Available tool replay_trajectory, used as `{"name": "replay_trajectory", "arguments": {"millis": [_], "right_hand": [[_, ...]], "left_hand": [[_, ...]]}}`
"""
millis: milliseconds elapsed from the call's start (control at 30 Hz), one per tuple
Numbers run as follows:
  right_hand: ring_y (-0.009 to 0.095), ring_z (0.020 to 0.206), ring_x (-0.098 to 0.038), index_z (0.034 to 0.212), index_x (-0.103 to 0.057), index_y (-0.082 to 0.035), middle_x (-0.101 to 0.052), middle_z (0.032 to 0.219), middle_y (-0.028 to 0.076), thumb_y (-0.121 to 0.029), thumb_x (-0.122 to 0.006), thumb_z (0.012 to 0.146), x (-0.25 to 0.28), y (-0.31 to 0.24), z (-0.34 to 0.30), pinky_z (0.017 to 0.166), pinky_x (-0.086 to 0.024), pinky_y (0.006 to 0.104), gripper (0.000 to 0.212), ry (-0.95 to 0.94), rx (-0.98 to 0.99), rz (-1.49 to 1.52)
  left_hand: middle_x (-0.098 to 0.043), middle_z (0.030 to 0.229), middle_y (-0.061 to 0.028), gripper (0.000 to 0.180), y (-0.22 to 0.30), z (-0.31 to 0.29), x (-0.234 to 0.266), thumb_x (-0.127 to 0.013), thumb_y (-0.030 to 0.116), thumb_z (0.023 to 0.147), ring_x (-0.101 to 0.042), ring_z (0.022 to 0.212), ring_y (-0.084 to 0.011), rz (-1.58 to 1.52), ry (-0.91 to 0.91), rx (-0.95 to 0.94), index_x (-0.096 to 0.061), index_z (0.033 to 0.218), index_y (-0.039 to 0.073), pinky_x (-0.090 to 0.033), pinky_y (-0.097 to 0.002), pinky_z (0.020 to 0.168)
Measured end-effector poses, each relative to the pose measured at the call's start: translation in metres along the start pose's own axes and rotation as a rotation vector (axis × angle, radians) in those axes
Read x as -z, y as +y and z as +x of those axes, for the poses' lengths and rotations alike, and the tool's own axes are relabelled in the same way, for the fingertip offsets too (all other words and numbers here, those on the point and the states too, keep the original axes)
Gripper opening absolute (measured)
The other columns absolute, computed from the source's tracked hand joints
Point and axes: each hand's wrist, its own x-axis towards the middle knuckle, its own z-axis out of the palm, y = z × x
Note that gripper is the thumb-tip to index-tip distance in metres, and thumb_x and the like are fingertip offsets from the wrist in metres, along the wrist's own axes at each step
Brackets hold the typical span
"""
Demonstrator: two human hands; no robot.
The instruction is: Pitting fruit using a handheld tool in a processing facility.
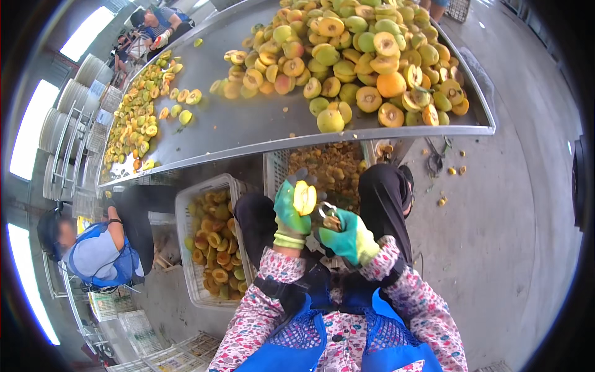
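My left hand (289, 214), in a green and yellow glove, holds up a yellow peach half (304, 198) with its cut face showing. Close beside it, my right hand (348, 237), gloved the same way, is closed round a small metal tool with a looped end (327, 214). The tool's loop is just right of the fruit; whether they touch I cannot tell. Beneath my hands, between my knees, stands a crate (271, 170) of brownish pits and scraps. A white crate (186, 279) of peach halves sits by my left leg.
A metal table (229, 133) stretches ahead, its raised rim facing me, with a big heap of peaches (347, 56) and a smaller pile (133, 124) on the left. One person (102, 251) sits at left, another (160, 28) beyond the table. Stacked baskets (74, 99) line the left.
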Motion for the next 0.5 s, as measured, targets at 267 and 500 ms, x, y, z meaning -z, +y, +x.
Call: {"name": "replay_trajectory", "arguments": {"millis": [267,500], "right_hand": [[0.021,0.063,-0.062,0.102,-0.055,0.000,-0.063,0.075,0.012,-0.031,-0.063,0.081,0.018,-0.004,-0.003,0.059,-0.048,0.0353,0.038,0.012,-0.120,-0.095],[0.037,0.062,-0.061,0.103,-0.053,0.001,-0.061,0.073,0.020,-0.012,-0.062,0.078,0.005,-0.030,-0.003,0.053,-0.046,0.0444,0.029,0.214,0.529,-0.610]], "left_hand": [[-0.061,0.113,-0.0141,0.058,0.058,-0.003,0.006,-0.049,0.045,0.089,-0.065,0.085,-0.0298,0.554,-0.131,-0.202,-0.044,0.132,0.005,-0.056,-0.0374,0.070],[-0.056,0.119,-0.0151,0.067,0.022,-0.002,0.010,-0.052,0.050,0.089,-0.058,0.104,-0.0259,-0.906,-0.146,0.281,-0.041,0.134,0.001,-0.047,-0.0393,0.093]]}}
